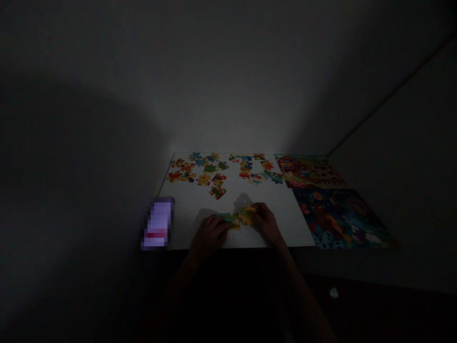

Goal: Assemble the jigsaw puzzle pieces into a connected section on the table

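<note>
The right hand point(264, 220) is pinching a flat yellow jigsaw piece point(246, 215) between thumb and fingers; the left hand point(214, 229), fingers bent, is gripping a flat green-and-yellow jigsaw piece point(233, 221). Both pieces are meeting near the white rectangular tabletop's point(189, 205) front edge. Loose multicoloured jigsaw pieces point(204, 179) are lying behind; a dark-blue printed animal picture point(342, 219) is lying rightward.

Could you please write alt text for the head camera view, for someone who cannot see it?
A person's left hand and right hand handle colourful puzzle pieces on a dimly lit white table. More pieces lie scattered farther back; a pixelated rectangular object is at left, with a barn picture and a darker blue picture at right.
</note>
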Demonstrator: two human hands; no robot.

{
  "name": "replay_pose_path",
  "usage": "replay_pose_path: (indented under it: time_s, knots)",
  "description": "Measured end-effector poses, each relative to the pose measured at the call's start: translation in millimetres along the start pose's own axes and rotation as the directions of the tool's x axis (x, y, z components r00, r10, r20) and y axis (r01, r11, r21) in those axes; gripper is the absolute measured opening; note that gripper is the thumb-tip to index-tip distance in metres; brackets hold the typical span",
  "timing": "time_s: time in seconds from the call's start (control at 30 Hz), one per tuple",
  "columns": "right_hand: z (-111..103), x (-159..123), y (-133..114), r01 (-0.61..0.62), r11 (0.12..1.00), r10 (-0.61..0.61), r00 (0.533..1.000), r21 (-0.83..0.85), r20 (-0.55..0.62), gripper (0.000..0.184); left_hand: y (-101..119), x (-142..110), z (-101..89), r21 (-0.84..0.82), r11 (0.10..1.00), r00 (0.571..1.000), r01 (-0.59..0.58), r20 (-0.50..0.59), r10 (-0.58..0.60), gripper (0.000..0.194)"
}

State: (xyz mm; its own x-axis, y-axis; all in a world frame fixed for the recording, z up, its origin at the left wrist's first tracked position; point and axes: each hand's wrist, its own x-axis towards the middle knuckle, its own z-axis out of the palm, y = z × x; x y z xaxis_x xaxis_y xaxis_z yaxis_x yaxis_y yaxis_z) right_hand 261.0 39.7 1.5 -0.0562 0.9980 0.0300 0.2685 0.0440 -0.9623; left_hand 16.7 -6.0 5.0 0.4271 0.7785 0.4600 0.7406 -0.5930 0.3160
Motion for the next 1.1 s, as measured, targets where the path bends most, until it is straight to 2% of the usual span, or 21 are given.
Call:
replay_pose_path:
  time_s: [0.33, 0.67, 0.77, 1.1]
  knots:
    - [1, -2, -3, -0.002, 0.999, 0.005, 0.998, -0.042, 0.069, 0.019, -1, 0, 1.3, -0.013, 1.000, 1.000, 0.000, 0.006, 0.000, 0.023]
    - [1, -1, 1, 0.013, 0.999, -0.010, 0.995, -0.031, 0.096, 0.021, 0, 0, 0.2, -0.014, 1.000, 1.000, 0.002, 0.024, -0.002, 0.025]
    - [0, 0, 2, 0.016, 0.999, -0.011, 0.994, -0.045, 0.110, 0.026, 0, 1, -0.3, -0.006, 1.000, 1.000, -0.001, 0.016, 0.001, 0.024]
    - [0, -1, -8, 0.008, 0.997, 0.001, 0.991, -0.075, 0.131, 0.027, 1, 2, -1.4, -0.011, 1.000, 0.999, 0.015, 0.034, -0.014, 0.023]
